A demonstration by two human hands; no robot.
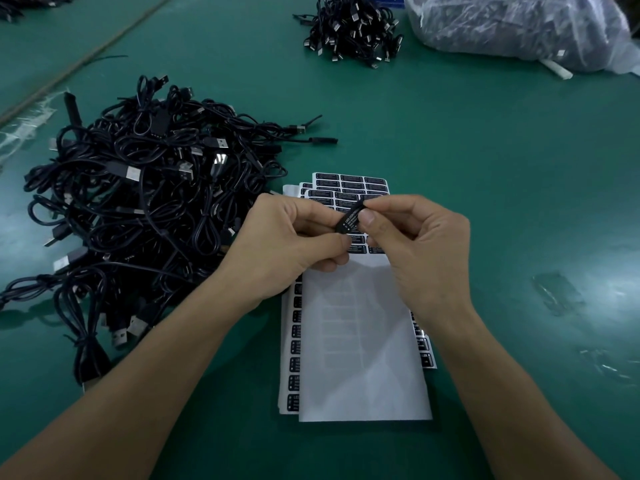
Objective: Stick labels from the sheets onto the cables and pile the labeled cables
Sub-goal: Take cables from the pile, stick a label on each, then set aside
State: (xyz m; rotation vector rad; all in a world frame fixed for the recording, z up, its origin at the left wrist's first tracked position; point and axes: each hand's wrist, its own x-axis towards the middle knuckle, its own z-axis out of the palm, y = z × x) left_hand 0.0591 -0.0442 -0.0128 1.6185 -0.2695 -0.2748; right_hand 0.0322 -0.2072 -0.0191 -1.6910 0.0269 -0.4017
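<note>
My left hand (pixel 298 233) and right hand (pixel 412 237) each pinch an end of one black label (pixel 350 216) reading "LED CONTROL", held just above the stacked sheets (pixel 360 341), printed "LED CONTROLLER", on the counter (pixel 485 150). Two cable heaps: near pile (pixel 145 202) at left, far pile (pixel 349 29) beside one bag (pixel 519 26)

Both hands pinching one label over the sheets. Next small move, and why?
Probably press the label flat with the right hand: it and the left hand both pinch it above the label sheets, thumb already on top. Cable underneath: cannot tell.
</note>
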